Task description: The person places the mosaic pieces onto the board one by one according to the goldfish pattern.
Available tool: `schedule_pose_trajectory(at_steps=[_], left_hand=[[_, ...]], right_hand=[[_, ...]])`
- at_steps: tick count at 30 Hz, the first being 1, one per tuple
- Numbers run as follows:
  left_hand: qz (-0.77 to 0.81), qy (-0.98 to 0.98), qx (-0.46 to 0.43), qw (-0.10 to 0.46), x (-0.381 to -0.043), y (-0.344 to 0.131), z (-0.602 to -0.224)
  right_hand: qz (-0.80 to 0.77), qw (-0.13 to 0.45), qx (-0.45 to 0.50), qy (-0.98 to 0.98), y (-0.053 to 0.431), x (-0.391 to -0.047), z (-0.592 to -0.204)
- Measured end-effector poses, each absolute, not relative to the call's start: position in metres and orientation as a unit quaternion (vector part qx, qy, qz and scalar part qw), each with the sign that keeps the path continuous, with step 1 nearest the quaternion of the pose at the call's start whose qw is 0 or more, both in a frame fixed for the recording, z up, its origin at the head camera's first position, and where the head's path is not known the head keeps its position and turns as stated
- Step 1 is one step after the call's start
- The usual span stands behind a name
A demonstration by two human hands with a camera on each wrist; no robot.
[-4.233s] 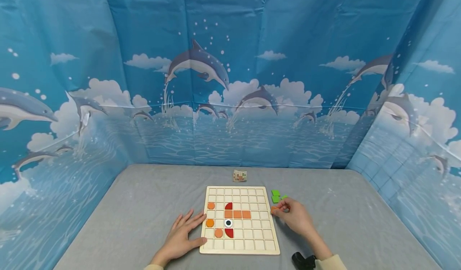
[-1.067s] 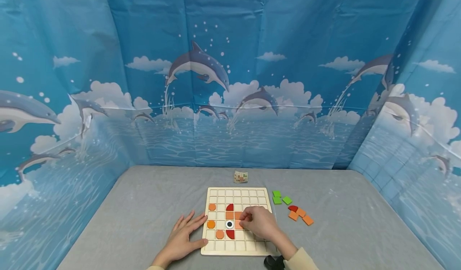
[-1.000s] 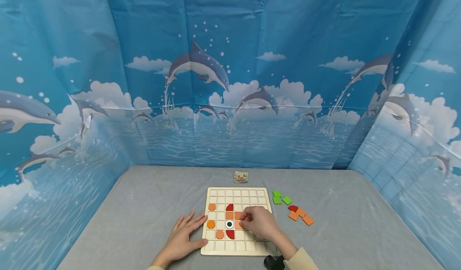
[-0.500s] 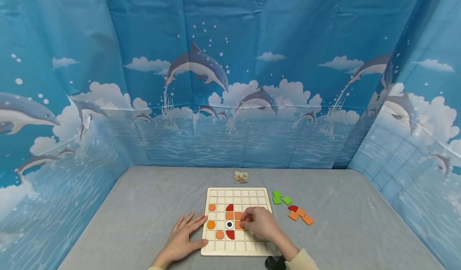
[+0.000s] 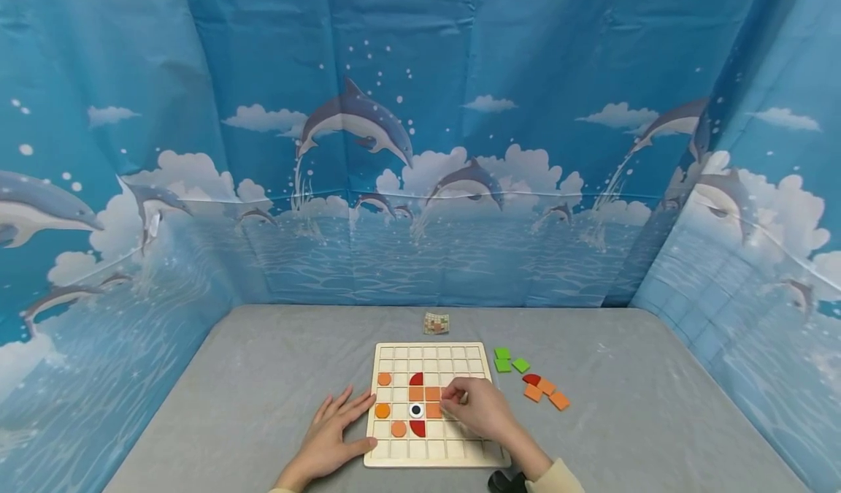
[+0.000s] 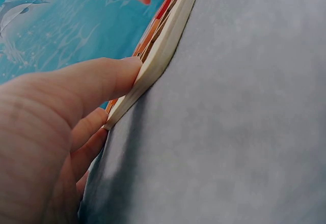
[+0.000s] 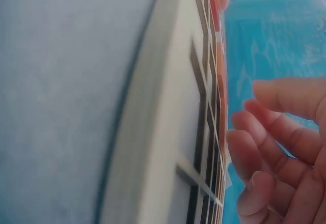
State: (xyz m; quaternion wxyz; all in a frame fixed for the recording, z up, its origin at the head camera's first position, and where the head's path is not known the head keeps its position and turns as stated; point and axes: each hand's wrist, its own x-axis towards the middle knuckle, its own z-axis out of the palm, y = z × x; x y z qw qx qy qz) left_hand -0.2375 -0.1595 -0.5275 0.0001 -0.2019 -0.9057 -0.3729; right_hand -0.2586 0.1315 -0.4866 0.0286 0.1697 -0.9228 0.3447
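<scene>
A pale wooden grid board [image 5: 463, 449] lies on the table, with colored pieces set in several of its cells. My left hand [image 5: 333, 434] rests along the board's left side, fingers spread; in the left wrist view its thumb [image 6: 109, 76] presses on the rim. Over the middle of the board is my right hand [image 5: 479, 409], its fingertips just right of an orange square tile [image 5: 433, 410]. The right wrist view shows that thumb and fingers apart with nothing between them. Left of the tile sit a black-and-white eye disc [image 5: 416, 410] and a red quarter-circle piece [image 5: 417, 428].
Right of the board lie several green squares [image 5: 502, 365], a red quarter-circle [image 5: 531, 380] and orange squares [image 5: 559, 400]. A small patterned card [image 5: 436, 323] is behind the board. A dolphin-print curtain [image 5: 420, 259] encloses the table's back and sides.
My right hand has gone from the board's right edge with an orange tile to its middle, where the tile now sits beside the eye disc. Lately its fingertips drew slightly right, off the tile.
</scene>
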Motion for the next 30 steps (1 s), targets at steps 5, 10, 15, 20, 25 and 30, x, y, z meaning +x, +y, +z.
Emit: schedule_pose_trajectory(at_steps=[5,10,15,20,25,30], left_hand=[[-0.368,-0.909,-0.198,-0.002,-0.238,-0.161,-0.527],[-0.368,-0.909,-0.197,-0.003,-0.238,-0.160,-0.526],[-0.368,-0.909,-0.196,-0.002,-0.238,-0.160,-0.526],[-0.367,-0.909,-0.196,-0.008,-0.239,-0.159,-0.525],[-0.370,-0.908,-0.197,-0.008,-0.238,-0.159,-0.525],[-0.370,-0.908,-0.197,-0.007,-0.239,-0.159,-0.526]], right_hand=[[0.356,0.048,0.163,-0.919,0.135,-0.257,-0.485],[0.370,0.062,0.146,-0.915,0.146,-0.257,-0.483],[0.367,0.097,0.119,-0.918,0.162,-0.257,-0.481],[0.368,0.112,0.076,-0.920,0.180,-0.255,-0.475],[0.361,0.108,0.043,-0.925,0.196,-0.256,-0.473],[0.342,0.120,0.031,-0.932,0.213,-0.255,-0.478]])
